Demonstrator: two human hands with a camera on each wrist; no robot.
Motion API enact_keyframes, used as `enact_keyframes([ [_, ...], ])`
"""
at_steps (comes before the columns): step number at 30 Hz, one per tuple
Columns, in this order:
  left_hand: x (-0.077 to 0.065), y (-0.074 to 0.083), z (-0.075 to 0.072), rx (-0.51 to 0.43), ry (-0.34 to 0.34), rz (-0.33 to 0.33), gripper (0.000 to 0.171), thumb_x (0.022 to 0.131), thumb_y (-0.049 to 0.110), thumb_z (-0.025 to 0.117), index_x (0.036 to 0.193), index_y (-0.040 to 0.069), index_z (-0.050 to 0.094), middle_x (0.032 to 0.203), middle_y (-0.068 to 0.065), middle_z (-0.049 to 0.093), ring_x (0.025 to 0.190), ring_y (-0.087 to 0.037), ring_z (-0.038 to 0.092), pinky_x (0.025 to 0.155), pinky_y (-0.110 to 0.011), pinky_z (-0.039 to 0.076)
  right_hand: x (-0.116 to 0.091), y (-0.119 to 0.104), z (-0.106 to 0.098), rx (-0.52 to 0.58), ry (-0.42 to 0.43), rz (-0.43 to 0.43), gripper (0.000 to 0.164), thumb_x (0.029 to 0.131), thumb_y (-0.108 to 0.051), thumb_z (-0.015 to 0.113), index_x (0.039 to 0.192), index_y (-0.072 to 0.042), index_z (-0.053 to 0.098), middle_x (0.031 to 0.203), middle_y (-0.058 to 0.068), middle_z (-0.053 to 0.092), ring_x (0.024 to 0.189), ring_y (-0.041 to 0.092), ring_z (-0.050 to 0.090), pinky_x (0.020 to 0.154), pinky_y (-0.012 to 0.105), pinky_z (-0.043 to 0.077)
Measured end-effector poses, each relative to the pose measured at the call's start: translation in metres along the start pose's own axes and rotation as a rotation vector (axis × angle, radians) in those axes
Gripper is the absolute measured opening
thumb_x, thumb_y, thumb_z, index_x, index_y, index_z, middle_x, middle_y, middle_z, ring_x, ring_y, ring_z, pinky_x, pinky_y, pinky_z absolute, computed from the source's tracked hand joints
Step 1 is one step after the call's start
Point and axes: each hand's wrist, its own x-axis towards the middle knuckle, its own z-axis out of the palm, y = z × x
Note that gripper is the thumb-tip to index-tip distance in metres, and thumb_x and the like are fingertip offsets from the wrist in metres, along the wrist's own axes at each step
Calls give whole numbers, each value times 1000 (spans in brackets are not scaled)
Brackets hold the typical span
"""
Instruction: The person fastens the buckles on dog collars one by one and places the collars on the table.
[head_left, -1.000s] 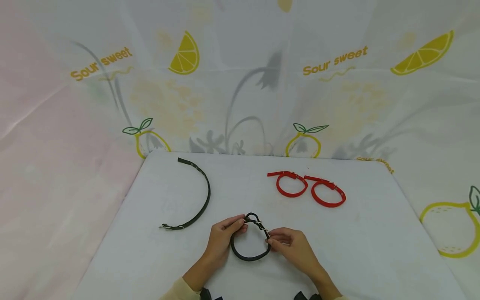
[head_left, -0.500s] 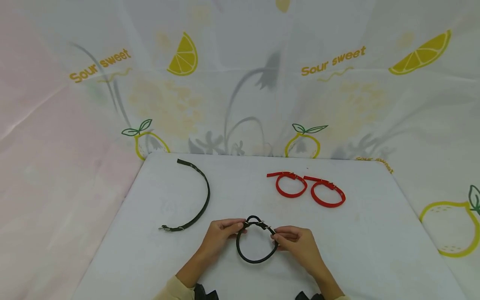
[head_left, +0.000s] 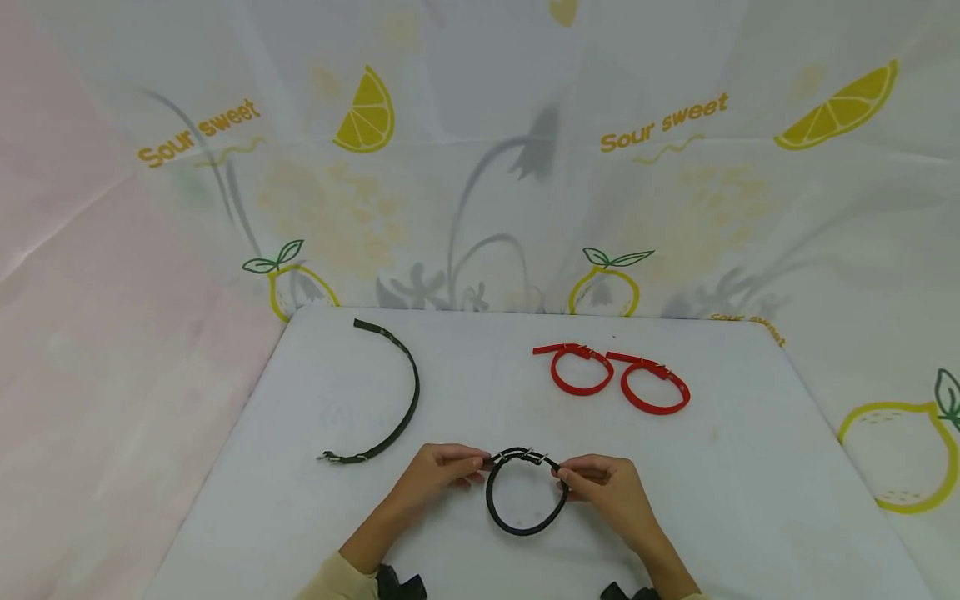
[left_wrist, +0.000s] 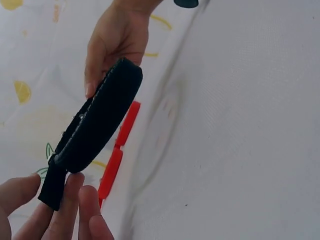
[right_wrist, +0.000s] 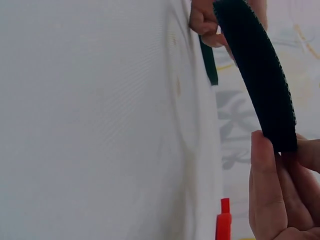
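A dark collar (head_left: 522, 532), buckled into a round loop, is held between both hands close over the table. My left hand (head_left: 442, 471) pinches the strap's free end at the loop's upper left. On the right side, my right hand (head_left: 606, 487) grips the band between thumb and fingers, just past the metal buckle and rings at the top. In the left wrist view the collar's broad face (left_wrist: 105, 120) shows stitching along its edge, and its short tail (left_wrist: 52, 190) lies between thumb and fingers. The right wrist view shows the band (right_wrist: 260, 75) pinched at its lower end.
Another dark collar (head_left: 417, 387) lies unbuckled in a curve on the left of the white table (head_left: 750, 500). Farther back on the right lie two red collars (head_left: 582, 391), both buckled into loops with tails sticking out. A lemon-print cloth (head_left: 480, 167) hangs behind the table.
The small slack loop at the collar's top has been drawn down flat against the ring. Both hands and the collar have shifted right and slightly nearer; the other collars stay put.
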Motion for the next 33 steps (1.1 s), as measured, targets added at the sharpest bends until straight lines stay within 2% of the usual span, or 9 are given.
enact_keyframes([
  [7, -1, 3, 1, 136, 4, 44, 25, 74, 32, 68, 94, 17, 69, 87, -3, 67, 79, -23, 63, 69, -36, 50, 0, 0, -1, -34, -36, -89, 22, 77, -21, 67, 91, -5, 67, 90, 17, 64, 79, 29, 62, 64, 33, 52],
  [15, -3, 5, -5, 314, -38, 85, 25, 77, 37, 63, 88, 16, 71, 78, 4, 67, 71, -19, 62, 63, -32, 50, 2, 2, -7, -94, -50, -54, 19, 77, -19, 66, 90, -5, 66, 88, 17, 64, 79, 31, 61, 64, 32, 52],
  [18, -2, 5, -7, 353, -45, 81, 27, 76, 39, 63, 86, 16, 71, 76, 5, 67, 68, -17, 62, 59, -29, 49, 2, 5, -9, -105, -62, -44, 19, 77, -21, 67, 89, -6, 67, 87, 15, 65, 79, 30, 61, 64, 32, 52],
  [23, -3, 3, -9, 360, -46, 39, 25, 76, 40, 63, 85, 19, 71, 76, 4, 67, 69, -17, 61, 60, -29, 49, 2, 10, -10, -97, -67, -45, 21, 76, -24, 67, 89, -7, 67, 87, 14, 65, 79, 26, 62, 65, 31, 52],
  [28, -8, 3, -17, 358, -25, -7, 26, 76, 41, 63, 92, 22, 69, 83, 4, 67, 74, -16, 62, 65, -30, 49, 3, 9, -21, -71, 18, -40, 23, 75, -25, 68, 89, -6, 67, 86, 14, 65, 78, 27, 62, 65, 32, 52],
  [33, -18, 12, -29, 340, -31, 1, 26, 82, 36, 58, 95, 15, 67, 88, 0, 66, 76, -21, 61, 67, -33, 48, 7, 6, -53, -45, 147, -9, 30, 74, -25, 68, 93, -2, 64, 90, 15, 65, 80, 26, 63, 65, 33, 51],
])
